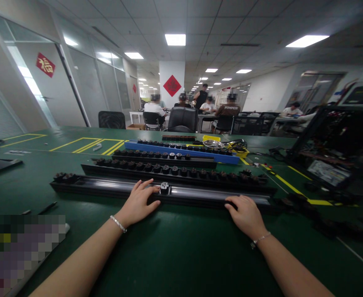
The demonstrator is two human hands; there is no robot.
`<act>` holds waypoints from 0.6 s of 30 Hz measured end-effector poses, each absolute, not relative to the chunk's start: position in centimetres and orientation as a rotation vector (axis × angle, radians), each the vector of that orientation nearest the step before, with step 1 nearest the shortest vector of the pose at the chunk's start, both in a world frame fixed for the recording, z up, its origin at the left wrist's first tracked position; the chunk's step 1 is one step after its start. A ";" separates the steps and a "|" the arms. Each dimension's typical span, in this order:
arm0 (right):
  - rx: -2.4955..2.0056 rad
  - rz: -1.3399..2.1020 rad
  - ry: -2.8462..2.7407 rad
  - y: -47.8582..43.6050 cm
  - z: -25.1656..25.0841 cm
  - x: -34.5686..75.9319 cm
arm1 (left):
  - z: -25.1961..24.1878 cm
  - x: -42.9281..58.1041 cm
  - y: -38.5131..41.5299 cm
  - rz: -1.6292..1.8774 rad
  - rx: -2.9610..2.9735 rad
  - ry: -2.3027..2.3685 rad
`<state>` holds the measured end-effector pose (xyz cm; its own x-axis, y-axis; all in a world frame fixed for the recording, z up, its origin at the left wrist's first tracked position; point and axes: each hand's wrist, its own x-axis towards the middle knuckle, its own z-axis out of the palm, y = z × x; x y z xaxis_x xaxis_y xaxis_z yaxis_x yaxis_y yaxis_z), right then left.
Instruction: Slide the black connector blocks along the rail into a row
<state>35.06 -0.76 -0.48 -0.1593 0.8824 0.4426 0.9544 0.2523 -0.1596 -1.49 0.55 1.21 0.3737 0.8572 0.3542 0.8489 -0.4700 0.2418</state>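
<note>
Two hands are down on the nearest black rail (200, 194), which lies lengthwise across the green surface (175, 247) just in front of the person.

Left hand (139, 202): open, palm down, fingers spread over the rail's near edge. Fingertips are touching or just beside the small grey-topped slider block (164, 188) sitting in the rail's channel; can't tell which.

Right hand (246, 212): open too, flat on the rail further toward its right end, nothing clasped. Neither hand grips the rail; both only rest on it.

Risks, as a judgement:
- Slider block looks loose in the channel. A nudge from the left fingertips could skate it along the groove or tip it out. It's small and dark, easy to lose on this surface.
- Rail is long and only pressed from above. An uneven push from one hand could swing it into the second rail (138, 173) right behind. That one carries a full row of black knobs (181, 170), and a knock could shift them.
- Two black pieces (64, 177) sit at the near rail's left end, away from both hands. A jolt could spill them off.
- Loose black parts (295, 200) lie near the rail's right end, close by the right hand. A wrist sweep could scatter them.
- Fingers lying across the channel could get pinched if the block slides.
</note>
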 end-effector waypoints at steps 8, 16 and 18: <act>-1.694 -0.188 -2.083 -0.8 -0.2 34.9 | 1.0 -1.5 0.6 0.660 2.608 1.571; -1.696 -0.211 -2.094 -0.7 -0.5 35.0 | 1.2 -1.3 0.3 0.580 2.651 1.559; -1.689 -0.224 -2.096 -0.7 -0.5 35.1 | 1.2 -1.1 0.2 0.564 2.662 1.552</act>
